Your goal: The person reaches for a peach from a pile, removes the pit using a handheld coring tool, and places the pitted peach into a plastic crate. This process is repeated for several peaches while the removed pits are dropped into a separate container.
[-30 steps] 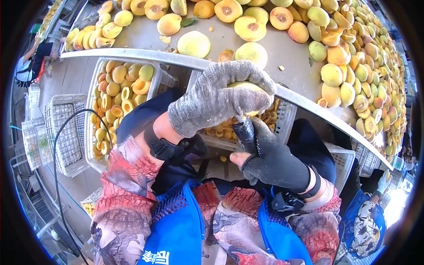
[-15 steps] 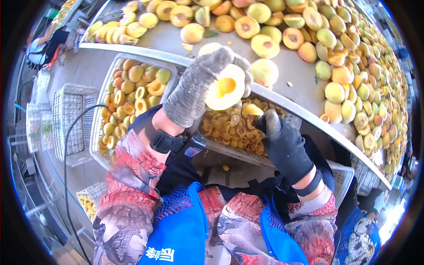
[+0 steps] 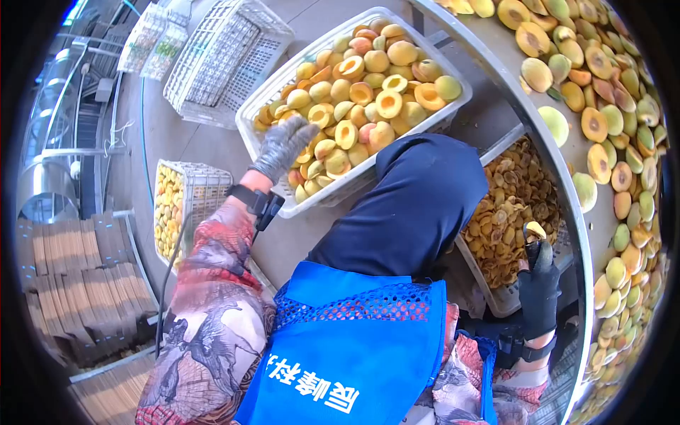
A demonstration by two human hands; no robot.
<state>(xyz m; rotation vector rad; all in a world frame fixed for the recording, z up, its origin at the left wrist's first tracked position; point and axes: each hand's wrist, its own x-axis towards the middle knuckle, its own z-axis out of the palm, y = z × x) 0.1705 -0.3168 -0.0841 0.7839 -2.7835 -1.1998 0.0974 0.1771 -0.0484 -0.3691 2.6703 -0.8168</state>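
My left hand (image 3: 287, 146), in a grey glove, reaches over the near left edge of a white crate (image 3: 246, 122) filled with peach halves (image 3: 345, 134). Its fingers are stretched out above the fruit, with nothing visible in them. At the right, my black-gloved right hand (image 3: 540, 287) is beside a second crate (image 3: 501, 303) of peach scraps (image 3: 506, 205). Between its fingertips is a curved yellow piece of peach (image 3: 536, 230). Whether a small tool is also in that hand cannot be made out.
A metal-edged table (image 3: 528, 106) with many cut peaches (image 3: 595, 124) curves along the right. White stacked baskets (image 3: 219, 60) stand at the upper left, and a smaller basket (image 3: 205, 188) of yellow pieces is below them. Slatted brown stacks (image 3: 92, 269) lie at the left. A dark cable (image 3: 166, 297) hangs near my left sleeve.
The view has swung left. My left hand has gone from above the table edge to the peach crate and let go of the pitted half. A yellow piece now shows at my right fingertips.
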